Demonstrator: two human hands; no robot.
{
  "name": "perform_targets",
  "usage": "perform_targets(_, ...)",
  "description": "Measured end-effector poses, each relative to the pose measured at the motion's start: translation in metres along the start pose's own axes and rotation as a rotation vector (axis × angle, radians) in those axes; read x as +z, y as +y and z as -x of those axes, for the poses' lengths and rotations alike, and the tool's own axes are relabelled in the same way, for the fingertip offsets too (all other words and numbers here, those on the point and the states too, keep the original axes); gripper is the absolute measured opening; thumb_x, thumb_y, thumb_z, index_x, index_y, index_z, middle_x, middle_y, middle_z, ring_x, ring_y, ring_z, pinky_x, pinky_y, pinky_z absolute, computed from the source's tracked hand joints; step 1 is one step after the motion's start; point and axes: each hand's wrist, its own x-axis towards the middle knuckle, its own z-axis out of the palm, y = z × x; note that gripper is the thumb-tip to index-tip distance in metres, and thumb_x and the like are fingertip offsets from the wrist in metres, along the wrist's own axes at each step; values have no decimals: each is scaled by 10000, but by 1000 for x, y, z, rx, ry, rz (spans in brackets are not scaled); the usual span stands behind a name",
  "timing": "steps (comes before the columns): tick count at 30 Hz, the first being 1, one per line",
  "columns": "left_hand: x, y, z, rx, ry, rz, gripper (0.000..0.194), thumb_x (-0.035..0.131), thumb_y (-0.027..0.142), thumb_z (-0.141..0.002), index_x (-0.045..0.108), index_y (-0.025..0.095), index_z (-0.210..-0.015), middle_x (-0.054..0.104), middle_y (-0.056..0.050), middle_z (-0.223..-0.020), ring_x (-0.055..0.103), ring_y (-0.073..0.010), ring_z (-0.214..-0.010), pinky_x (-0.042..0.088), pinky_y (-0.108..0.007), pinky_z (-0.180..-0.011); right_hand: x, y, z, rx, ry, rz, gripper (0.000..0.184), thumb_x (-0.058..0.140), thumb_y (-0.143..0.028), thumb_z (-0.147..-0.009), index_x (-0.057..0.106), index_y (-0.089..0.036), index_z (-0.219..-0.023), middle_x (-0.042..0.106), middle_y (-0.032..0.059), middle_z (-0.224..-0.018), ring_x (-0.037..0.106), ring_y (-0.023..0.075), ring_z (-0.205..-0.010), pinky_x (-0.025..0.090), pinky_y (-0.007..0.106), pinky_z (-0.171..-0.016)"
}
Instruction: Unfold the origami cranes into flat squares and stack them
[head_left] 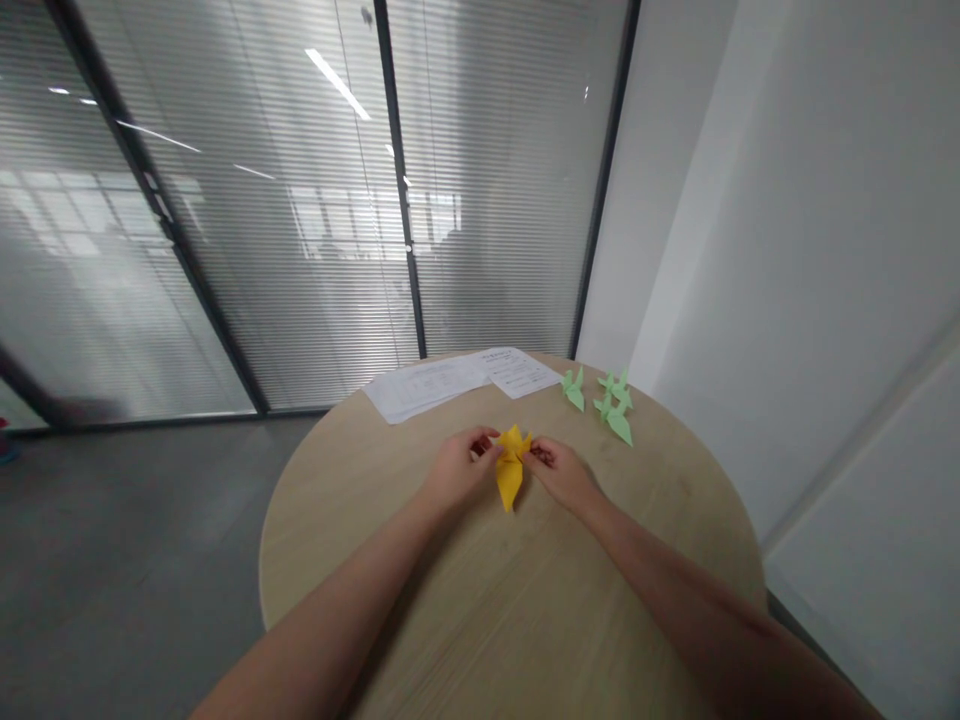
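Note:
Between my two hands is a yellow origami crane (510, 475), held just above the middle of the round table, one wing pointing toward me. My left hand (461, 465) pinches its left side between thumb and fingers. On the opposite side, my right hand (559, 468) grips the right point with closed fingertips. Parts of the crane's edges are hidden behind my fingers. Beyond my right hand lie several light green paper cranes, among them one on the left (574, 388) and a nearer one (615, 415).
A round wooden table (480, 620) carries everything. Printed paper sheets (427, 388) overlap at its far edge, with another printed sheet (523, 374) beside them. Behind stands a glass partition with blinds (495, 250); a white wall (825, 300) rises close on the right.

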Motion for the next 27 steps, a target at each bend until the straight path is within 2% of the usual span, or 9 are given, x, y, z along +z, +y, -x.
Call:
perform_targets(5,-10,4,1,-6,-8,59,289,643,356,-861,759,195,-1072,767,-50,-868,700,-210,-820,530,-310,-730,-4,-8,3,-13,-3,68,154,611,-334,-943,714,-239,-1005,779,48,-938,727,199,-842,554,303,-762)
perform_targets(9,-8,7,1,14,-38,46,269,651,331,-845,768,199,-1048,756,-43,-844,689,-201,-788,519,-293,-686,-4,-18,7,-82,23,179,139,614,-324,-943,709,-223,-943,740,35,-841,662,171,-724,486,262,-650)
perform_targets(12,-6,7,2,25,-42,50,272,642,329,-855,770,205,-1061,750,-36,-831,687,-196,-773,525,-286,-666,-3,-25,10,-134,35,257,138,613,-308,-948,705,-214,-906,705,30,-796,628,162,-696,455,255,-625)
perform_targets(20,-5,5,3,41,11,101,260,660,348,-859,772,197,-1039,788,-95,-1009,731,-236,-906,594,-309,-698,1,-28,13,-212,75,250,198,613,-331,-967,732,-216,-1076,730,74,-971,668,171,-762,533,270,-659)
perform_targets(27,-4,5,3,80,49,151,228,665,333,-861,768,184,-998,775,-111,-1015,740,-234,-902,613,-320,-710,1,-30,14,-223,69,231,239,621,-336,-968,742,-238,-1150,726,94,-1065,681,175,-807,582,268,-638)
